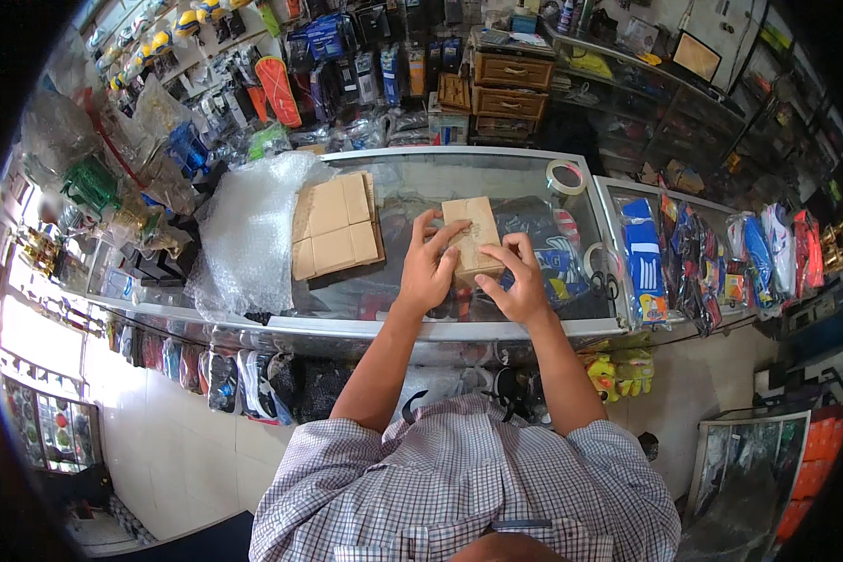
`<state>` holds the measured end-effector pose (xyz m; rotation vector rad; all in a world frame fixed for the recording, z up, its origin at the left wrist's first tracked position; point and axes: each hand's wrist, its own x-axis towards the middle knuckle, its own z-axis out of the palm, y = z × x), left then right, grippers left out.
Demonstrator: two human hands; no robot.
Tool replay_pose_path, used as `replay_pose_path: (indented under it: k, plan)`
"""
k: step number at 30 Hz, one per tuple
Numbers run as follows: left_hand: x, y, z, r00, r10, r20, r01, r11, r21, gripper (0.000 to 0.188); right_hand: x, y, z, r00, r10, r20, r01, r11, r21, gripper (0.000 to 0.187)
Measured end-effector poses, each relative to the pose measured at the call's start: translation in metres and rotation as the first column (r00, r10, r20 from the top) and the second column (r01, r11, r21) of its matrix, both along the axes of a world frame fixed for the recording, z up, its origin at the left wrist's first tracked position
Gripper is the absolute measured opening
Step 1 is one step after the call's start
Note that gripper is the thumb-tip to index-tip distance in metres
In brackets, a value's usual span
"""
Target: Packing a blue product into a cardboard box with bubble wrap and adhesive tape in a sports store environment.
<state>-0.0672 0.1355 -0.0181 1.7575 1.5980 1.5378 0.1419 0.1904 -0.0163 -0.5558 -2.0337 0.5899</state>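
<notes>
A small brown cardboard box lies on the glass counter in front of me, between my two hands. My left hand grips its left side, with fingers on the top and the thumb by the near end. On the near right corner, my right hand holds the box, its fingers bent over the top and its thumb by the near end. Part of the box is hidden under the fingers. Left of it rests a stack of flattened cardboard boxes.
Bubble wrap covers the left part of the glass counter. A tape roll lies at the far right corner, scissors near the right edge. Packaged socks hang at the right. Wooden drawers stand behind.
</notes>
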Motion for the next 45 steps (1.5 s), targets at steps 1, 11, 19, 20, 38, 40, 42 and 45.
replay_pose_path:
  k: [1, 11, 19, 20, 38, 40, 42, 45]
  plan:
    - [0.001, -0.001, 0.001, 1.000, 0.010, 0.007, -0.010, 1.000, 0.007, 0.044, 0.000, 0.000, 0.000, 1.000, -0.011, 0.000, 0.011, 1.000, 0.000, 0.045]
    - [0.002, 0.000, 0.001, 0.999, -0.009, 0.032, 0.008, 0.999, 0.051, 0.046, -0.004, -0.003, -0.007, 0.994, -0.101, 0.041, 0.102, 0.995, -0.021, 0.048]
    - [0.001, -0.006, -0.003, 0.977, 0.109, -0.183, -0.058, 0.962, 0.265, 0.049, -0.003, -0.003, 0.001, 0.997, -0.069, -0.015, 0.070, 0.997, 0.035, 0.055]
    - [0.004, -0.008, -0.001, 0.971, 0.138, -0.196, -0.073, 0.949, 0.306, 0.046, -0.002, -0.002, 0.000, 0.997, -0.074, -0.017, 0.074, 0.997, 0.035, 0.055]
    - [0.125, 0.001, 0.022, 0.905, -0.358, -0.231, 0.393, 0.911, 0.128, 0.024, 0.121, -0.004, 0.013, 0.731, -0.674, 0.111, 0.653, 0.737, 0.173, 0.028]
    - [0.135, 0.012, 0.011, 0.895, -0.397, -0.203, 0.412, 0.910, 0.038, 0.026, 0.138, -0.007, 0.007, 0.641, -0.739, 0.208, 0.713, 0.673, 0.196, 0.029]
    - [0.145, 0.022, 0.004, 0.892, -0.424, -0.155, 0.410, 0.905, -0.114, 0.030, 0.155, -0.010, 0.002, 0.503, -0.786, 0.360, 0.761, 0.600, 0.247, 0.034]
    - [0.156, 0.042, -0.017, 0.915, -0.330, -0.231, 0.317, 0.944, -0.092, 0.035, 0.159, -0.018, 0.008, 0.453, -0.741, 0.495, 0.758, 0.613, 0.224, 0.036]
